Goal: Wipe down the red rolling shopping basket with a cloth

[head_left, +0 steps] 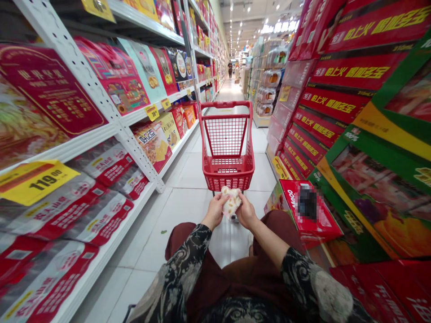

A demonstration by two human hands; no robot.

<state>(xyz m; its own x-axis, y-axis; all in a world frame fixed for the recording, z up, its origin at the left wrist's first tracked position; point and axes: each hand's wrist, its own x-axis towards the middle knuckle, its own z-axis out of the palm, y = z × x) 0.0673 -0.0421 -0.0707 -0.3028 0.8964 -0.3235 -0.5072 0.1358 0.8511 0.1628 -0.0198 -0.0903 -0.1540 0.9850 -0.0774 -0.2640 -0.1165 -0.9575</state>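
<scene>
Above my knees, both hands hold a small, soft, white thing with tan patches [231,202]; its exact kind I cannot make out, and it looks crumpled like cloth. My left hand [215,211] pinches its left side, fingers closed. On the right side, my right hand [247,210] grips it between thumb and fingers. Just beyond my hands stands a red plastic shopping cart [227,172] with a lattice basket, and no goods show inside it.
White shelves [111,128] with boxed goods and shrink-wrapped bottles [101,211] line the left. Stacked red cartons [350,72] and green boxes [380,179] crowd the right, near my knee. A dark phone-like object, pixelated, lies on a red box [323,224]. Far down the aisle stands a person [230,68].
</scene>
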